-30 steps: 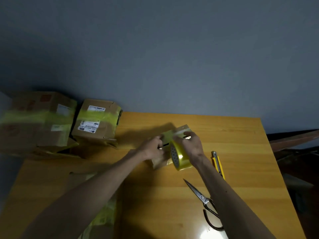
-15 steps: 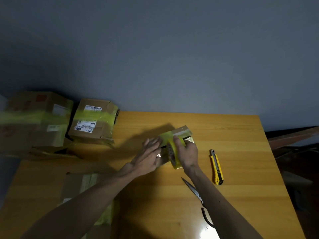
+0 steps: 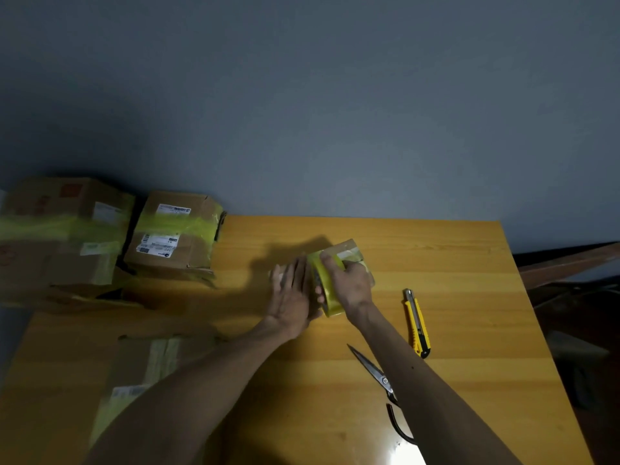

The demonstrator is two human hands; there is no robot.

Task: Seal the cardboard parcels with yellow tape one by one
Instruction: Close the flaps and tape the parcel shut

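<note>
In the head view the small cardboard parcel (image 3: 349, 248) lies mid-frame on the table (image 3: 453, 263) beneath both hands, the left hand (image 3: 292, 297) pressing flat with straight fingers, the right hand (image 3: 350, 283) curled round the upright yellow tape roll (image 3: 332, 305) touching it on the right.

The small parcel (image 3: 349, 248) and scissors (image 3: 369, 366) are partly hidden.

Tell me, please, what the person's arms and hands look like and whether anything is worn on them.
Both arms are bare from the lower edge of the view to the wrists; no sleeve shows. The left hand and the right hand wear no gloves, and no watch, bracelet or ring is visible. A small dark spot marks the right forearm. The dim light hides finer detail.
</note>
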